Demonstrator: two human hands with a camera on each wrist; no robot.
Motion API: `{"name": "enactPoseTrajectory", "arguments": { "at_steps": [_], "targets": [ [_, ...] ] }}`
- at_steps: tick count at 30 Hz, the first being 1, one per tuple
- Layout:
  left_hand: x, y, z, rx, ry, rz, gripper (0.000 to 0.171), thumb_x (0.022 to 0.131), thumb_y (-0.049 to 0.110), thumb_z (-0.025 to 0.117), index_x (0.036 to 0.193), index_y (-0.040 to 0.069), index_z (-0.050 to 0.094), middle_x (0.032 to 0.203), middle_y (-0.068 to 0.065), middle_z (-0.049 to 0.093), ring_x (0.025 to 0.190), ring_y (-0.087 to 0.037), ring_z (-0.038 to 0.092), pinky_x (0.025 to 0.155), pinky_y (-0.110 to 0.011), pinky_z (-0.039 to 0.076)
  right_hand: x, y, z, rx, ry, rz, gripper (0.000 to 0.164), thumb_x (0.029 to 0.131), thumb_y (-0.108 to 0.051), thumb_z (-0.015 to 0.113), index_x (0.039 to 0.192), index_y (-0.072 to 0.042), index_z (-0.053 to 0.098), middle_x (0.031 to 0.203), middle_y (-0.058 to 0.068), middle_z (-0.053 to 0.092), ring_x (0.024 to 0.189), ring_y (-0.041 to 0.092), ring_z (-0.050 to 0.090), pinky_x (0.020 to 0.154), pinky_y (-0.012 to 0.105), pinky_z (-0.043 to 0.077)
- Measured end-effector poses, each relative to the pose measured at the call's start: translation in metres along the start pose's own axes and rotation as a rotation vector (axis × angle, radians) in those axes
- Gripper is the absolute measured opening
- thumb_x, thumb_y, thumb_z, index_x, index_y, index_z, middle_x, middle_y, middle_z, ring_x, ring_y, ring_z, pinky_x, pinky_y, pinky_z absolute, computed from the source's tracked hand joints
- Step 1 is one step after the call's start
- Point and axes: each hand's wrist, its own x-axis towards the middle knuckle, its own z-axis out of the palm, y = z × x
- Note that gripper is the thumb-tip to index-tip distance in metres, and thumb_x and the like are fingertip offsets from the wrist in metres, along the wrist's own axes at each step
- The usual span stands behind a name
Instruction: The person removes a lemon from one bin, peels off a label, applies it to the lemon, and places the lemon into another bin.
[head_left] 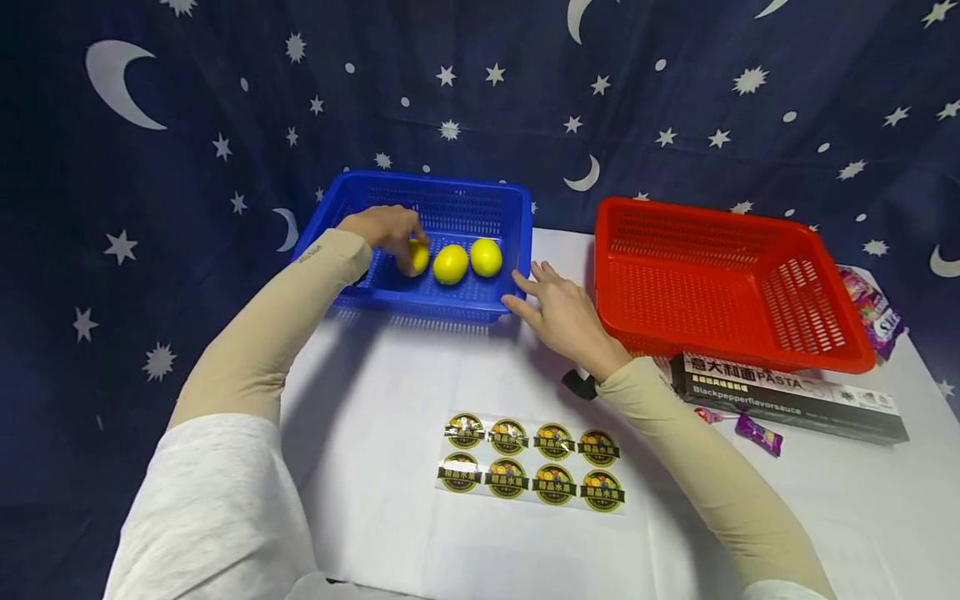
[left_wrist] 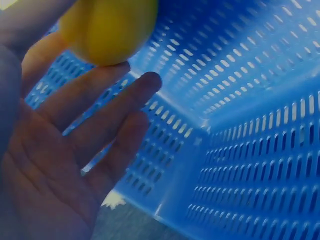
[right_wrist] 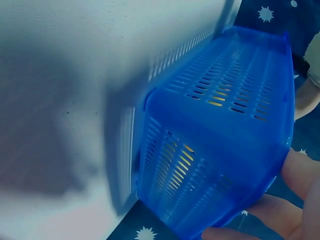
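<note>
A blue basket (head_left: 427, 307) holds three yellow lemons: one in the middle (head_left: 450, 265), one to its right (head_left: 486, 257) and a left one (head_left: 415, 258). My left hand (head_left: 386, 228) reaches in over the basket's left side and holds the left lemon (left_wrist: 112, 30) between thumb and fingers. In the left wrist view the other fingers are extended below the fruit. My right hand (head_left: 562, 315) is at the basket's right front corner, fingers spread and touching the rim. The right wrist view shows its fingertips (right_wrist: 280, 212) along that rim.
A red basket (head_left: 675, 292) stands to the right, partly over a black pasta box (head_left: 795, 400). Beside the box lie a lollipop (head_left: 708, 414) and a purple-wrapped sweet (head_left: 759, 435). A sheet of round stickers (head_left: 531, 462) lies in front. A candy bag (head_left: 870, 308) is at the far right.
</note>
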Motion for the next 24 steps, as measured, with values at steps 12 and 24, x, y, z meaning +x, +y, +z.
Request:
{"name": "enactPoseTrajectory", "arguments": {
  "at_steps": [12,24],
  "targets": [
    [0.003,-0.002,-0.007,-0.103,0.036,0.010,0.074,0.080,0.030,0.088,0.145,0.012,0.059,0.154,-0.016,0.052,0.131,-0.032,0.052,0.117,-0.053,0.042,-0.001,0.003,0.001,0.022,0.025,0.002,0.058,0.102,-0.049,0.058,0.146,-0.011,0.057,0.157,0.024,0.045,0.149,0.042,0.041,0.119,0.059,0.036],
    [-0.102,0.057,0.000,-0.260,0.612,0.441,0.072,0.074,0.041,0.093,0.138,0.021,0.066,0.125,-0.005,0.075,0.091,-0.019,0.070,0.079,-0.029,0.053,-0.056,0.019,-0.014,0.274,0.160,-0.063,0.054,0.096,-0.029,0.072,0.145,-0.011,0.058,0.146,0.013,0.062,0.134,0.033,0.061,0.114,0.053,0.045]
  ]
}}
